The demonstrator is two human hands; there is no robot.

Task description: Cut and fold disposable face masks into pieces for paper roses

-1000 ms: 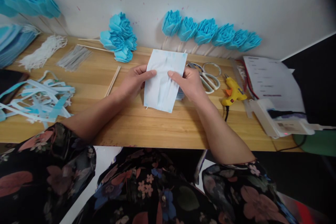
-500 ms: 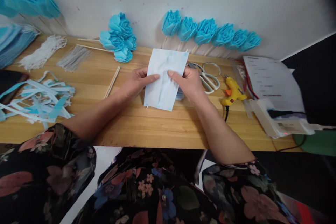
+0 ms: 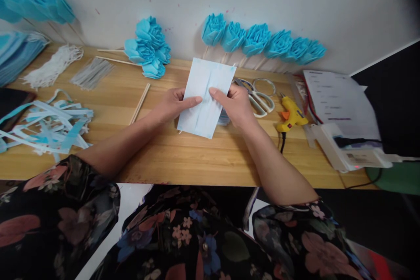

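A pale blue rectangular sheet (image 3: 205, 96), like an opened face mask, is held up over the middle of the wooden table (image 3: 183, 153). My left hand (image 3: 172, 106) pinches its left edge, thumb laid across the front. My right hand (image 3: 234, 104) grips the right edge the same way, thumb on the front and fingers behind. The two thumbs nearly meet at the sheet's centre. A small blue stack lies half hidden under my right hand.
White-handled scissors (image 3: 260, 94) and a yellow glue gun (image 3: 290, 113) lie right of my hands. Blue paper flowers (image 3: 262, 39) lean on the wall; another cluster (image 3: 149, 48) lies at the back. Wooden sticks (image 3: 140, 103), cut strips (image 3: 49, 122), elastic loops (image 3: 52, 68), wires (image 3: 92, 72), papers (image 3: 339, 100).
Both hands have lifted and tilted the sheet a little away from me. My left thumb has slid further right across its front.
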